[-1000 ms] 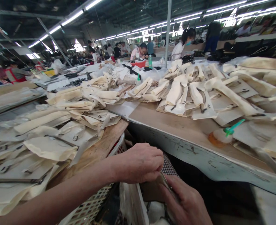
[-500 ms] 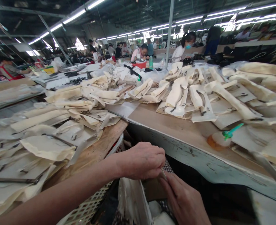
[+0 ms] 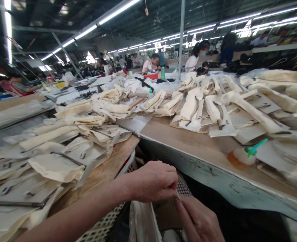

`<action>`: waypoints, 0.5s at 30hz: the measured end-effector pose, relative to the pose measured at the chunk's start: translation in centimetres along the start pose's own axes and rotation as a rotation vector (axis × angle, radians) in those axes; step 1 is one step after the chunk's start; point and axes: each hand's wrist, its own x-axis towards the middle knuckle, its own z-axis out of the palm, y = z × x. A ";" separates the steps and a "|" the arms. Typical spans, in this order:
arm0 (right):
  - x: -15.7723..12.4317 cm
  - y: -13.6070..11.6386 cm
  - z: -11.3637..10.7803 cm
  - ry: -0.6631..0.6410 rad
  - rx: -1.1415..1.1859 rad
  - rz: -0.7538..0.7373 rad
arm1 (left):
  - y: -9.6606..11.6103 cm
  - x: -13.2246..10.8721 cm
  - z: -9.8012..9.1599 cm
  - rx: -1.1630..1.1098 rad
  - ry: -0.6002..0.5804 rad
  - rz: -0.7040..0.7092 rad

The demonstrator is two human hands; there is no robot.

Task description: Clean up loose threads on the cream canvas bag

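Note:
My left hand (image 3: 153, 179) is curled into a fist below the table edge, its fingertips pinching a thin piece (image 3: 176, 195) that is mostly hidden. My right hand (image 3: 197, 220) lies just beneath it at the bottom of the view, fingers closed against the same piece and a brown flat part (image 3: 165, 215). A checked fabric (image 3: 183, 187) shows behind the hands. Cream-coloured cut pieces (image 3: 57, 164) with dark metal fittings are heaped on the wooden board (image 3: 108, 169) to my left.
More cream pieces (image 3: 196, 107) cover the long cardboard-topped table (image 3: 199, 141). A small glue bottle with a green nozzle (image 3: 246, 153) lies at the right. A white lattice basket (image 3: 105, 225) sits under the board. Several people work at far benches beside a steel pole (image 3: 181, 37).
Both hands stay together below the table edge with small finger movements. The camera has tilted slightly, shifting the scene a little downward.

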 end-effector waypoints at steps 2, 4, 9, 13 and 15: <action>0.3 0.1 0.1 -0.027 -0.036 -0.012 | 0.0 -0.3 0.1 -0.039 0.012 -0.013; 0.6 0.2 0.2 -0.058 -0.060 -0.040 | 0.0 -0.7 0.0 -0.081 0.025 -0.019; 1.5 0.4 0.2 0.013 -0.091 -0.180 | -0.4 -2.0 -1.4 -0.240 -0.004 -0.046; 1.3 0.7 0.8 0.054 -0.102 -0.178 | -0.8 -2.9 -2.7 -0.272 -0.029 -0.197; 0.8 0.9 1.6 0.076 -0.107 -0.121 | -0.9 -3.2 -2.8 -0.281 -0.013 -0.266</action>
